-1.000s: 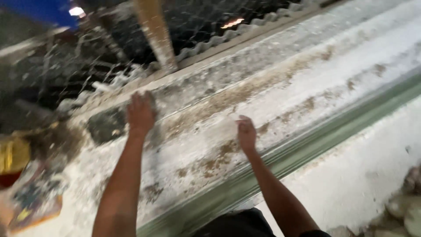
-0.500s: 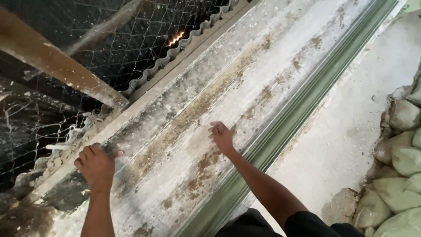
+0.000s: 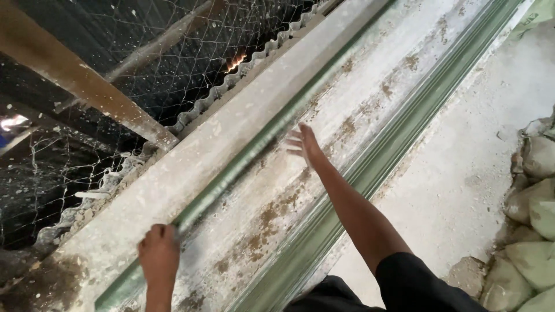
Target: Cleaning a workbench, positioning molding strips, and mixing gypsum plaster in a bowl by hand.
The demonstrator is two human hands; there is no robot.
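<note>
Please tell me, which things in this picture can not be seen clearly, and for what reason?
Head view only:
- Right hand: fingers smeared by motion blur; contact with the long dusty panel cannot be told.
- Left hand: its fingers curl over the panel's green edge, grip hidden.
- Behind the wire mesh: too dark.
- Sacks: cut off by the right edge.

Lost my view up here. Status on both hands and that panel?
Left hand gripping the near edge of the long green-edged panel. Right hand open, fingers spread, on or just above its dusty face. Wire mesh beyond, sacks at right, neither blocking.
</note>
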